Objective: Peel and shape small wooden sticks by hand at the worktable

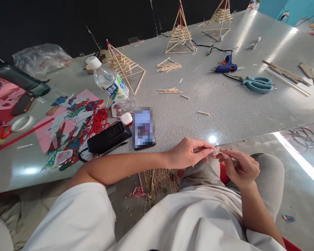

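Just past the table's near edge, over my lap, my left hand point(189, 153) pinches one end of a short, thin wooden stick point(218, 151). Fingertips of my right hand point(240, 165) close on its other end, partly covering it. On the table beyond lie a single loose stick point(203, 113), a small bundle of sticks point(170, 90) and a larger pile of sticks point(170, 67). Farther back stand pyramid frames made of sticks, one in the middle point(180, 35), one at the right point(221, 17) and one tilted at the left point(125, 68).
A phone point(143, 129), black power bank point(107, 137) and plastic bottle point(112, 85) stand left of centre. Scissors point(258, 84) and a blue glue gun point(227, 65) lie right. Paper scraps point(75, 122) and red cord point(98, 120) cover the left. Sticks point(157, 181) sit below the edge.
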Demonstrator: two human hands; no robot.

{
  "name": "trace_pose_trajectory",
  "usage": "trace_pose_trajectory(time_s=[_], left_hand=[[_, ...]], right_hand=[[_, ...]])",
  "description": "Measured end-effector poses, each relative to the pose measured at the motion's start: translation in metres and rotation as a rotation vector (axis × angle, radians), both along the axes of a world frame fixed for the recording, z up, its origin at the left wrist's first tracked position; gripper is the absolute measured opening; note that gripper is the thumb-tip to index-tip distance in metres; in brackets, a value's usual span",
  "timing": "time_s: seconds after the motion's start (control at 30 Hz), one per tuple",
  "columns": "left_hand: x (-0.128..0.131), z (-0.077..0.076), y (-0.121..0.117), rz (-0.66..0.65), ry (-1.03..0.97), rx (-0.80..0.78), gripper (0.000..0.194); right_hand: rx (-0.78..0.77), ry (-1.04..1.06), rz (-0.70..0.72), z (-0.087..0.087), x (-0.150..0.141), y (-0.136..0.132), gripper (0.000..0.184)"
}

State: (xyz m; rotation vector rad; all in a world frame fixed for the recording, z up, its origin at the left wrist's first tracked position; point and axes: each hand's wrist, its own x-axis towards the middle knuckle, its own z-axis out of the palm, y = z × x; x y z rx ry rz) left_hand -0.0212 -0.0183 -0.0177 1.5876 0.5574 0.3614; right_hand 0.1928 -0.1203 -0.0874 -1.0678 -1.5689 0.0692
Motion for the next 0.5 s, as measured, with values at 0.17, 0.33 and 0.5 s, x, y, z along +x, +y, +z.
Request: trace_pose_trajectory(time_s=[0.17,0.33,0.5], left_hand=[[-0.0002,0.0031,0.0007,0.034,-0.004,0.045,0.022],[-0.0003,0.0008,0.0015,0.001,-0.017,0.007,0.022],[0.0002,-0.0024,0.0008,-0.048,-0.026,-0.054,0.023]], right_hand=[[0.027,-0.024,0.05,0.0058,-0.0047,0.0001,0.044],[-0.032,0.052,0.071,0.0021,-0.0048,-0.0012,0.041],[-0.108,0.182,0.11,-0.0035,-0.0007,-0.0028,0.032]])
